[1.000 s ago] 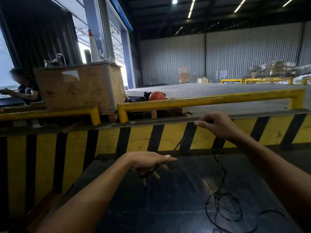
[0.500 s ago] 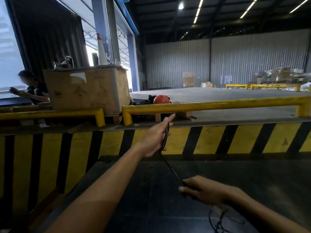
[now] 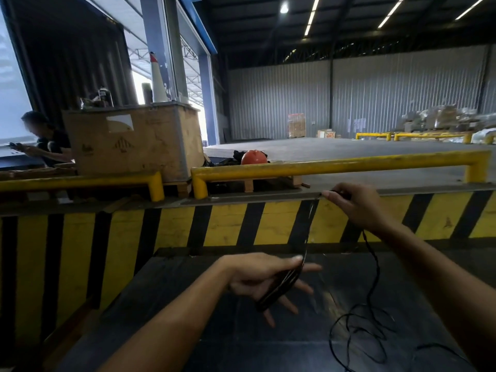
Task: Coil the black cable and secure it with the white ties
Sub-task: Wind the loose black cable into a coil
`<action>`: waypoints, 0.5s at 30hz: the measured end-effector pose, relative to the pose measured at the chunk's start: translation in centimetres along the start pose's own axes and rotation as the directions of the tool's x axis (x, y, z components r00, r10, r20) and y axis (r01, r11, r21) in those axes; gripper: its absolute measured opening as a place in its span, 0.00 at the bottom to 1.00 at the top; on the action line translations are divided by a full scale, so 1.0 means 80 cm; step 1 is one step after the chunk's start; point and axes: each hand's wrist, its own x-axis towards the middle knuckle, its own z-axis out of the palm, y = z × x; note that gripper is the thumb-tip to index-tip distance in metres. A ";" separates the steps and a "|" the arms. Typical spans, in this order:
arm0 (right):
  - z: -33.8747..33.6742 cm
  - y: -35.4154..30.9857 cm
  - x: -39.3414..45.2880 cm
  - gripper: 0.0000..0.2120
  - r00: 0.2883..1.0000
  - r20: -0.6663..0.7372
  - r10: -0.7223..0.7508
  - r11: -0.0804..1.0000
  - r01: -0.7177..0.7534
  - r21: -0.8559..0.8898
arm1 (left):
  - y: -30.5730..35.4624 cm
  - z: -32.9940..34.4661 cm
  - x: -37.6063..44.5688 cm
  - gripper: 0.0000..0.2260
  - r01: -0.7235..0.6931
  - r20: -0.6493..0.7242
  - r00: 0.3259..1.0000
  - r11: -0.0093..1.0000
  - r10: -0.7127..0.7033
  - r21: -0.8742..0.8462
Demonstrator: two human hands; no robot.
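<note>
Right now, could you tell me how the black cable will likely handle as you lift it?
Probably floppy: the cable sags from the right hand into loose loops. Likely light, since the left hand holds the bundled coil with a loose grip. It may tangle.

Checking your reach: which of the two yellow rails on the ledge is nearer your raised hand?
The long yellow rail running right, directly behind the right hand. The shorter rail sits far left, below the cardboard box.
</note>
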 end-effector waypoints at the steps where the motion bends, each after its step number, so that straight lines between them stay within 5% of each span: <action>1: 0.010 0.002 -0.005 0.06 0.999 -0.009 0.049 0.999 -0.049 0.018 | 0.009 0.003 -0.003 0.20 -0.072 0.056 0.996 0.996 0.075 -0.055; 4: 0.048 0.002 -0.039 0.06 0.959 0.195 0.204 0.979 -0.202 -0.030 | 0.034 0.001 -0.014 0.19 -0.324 0.054 0.936 0.913 0.347 -0.248; 6: 0.096 -0.006 -0.084 0.08 0.865 0.472 0.172 0.970 -0.064 -0.236 | 0.051 -0.004 -0.018 0.19 -0.526 -0.151 0.849 0.777 0.507 -0.347; 9: 0.160 -0.047 -0.166 0.16 0.649 0.760 0.032 0.987 0.099 -0.126 | 0.064 -0.022 -0.018 0.18 -0.670 -0.492 0.713 0.692 0.500 -0.268; 11: 0.169 -0.059 -0.182 0.20 0.585 0.811 0.018 0.984 0.135 -0.119 | 0.055 -0.036 -0.014 0.19 -0.596 -0.630 0.640 0.802 0.439 -0.046; 13: 0.152 -0.049 -0.170 0.19 0.597 0.799 0.072 0.984 0.090 -0.156 | 0.035 -0.048 -0.014 0.19 -0.349 -0.717 0.559 0.903 0.416 0.251; 15: 0.123 -0.036 -0.151 0.15 0.630 0.773 0.071 0.990 0.050 -0.131 | 0.011 -0.061 -0.017 0.20 -0.083 -0.732 0.530 0.886 0.428 0.457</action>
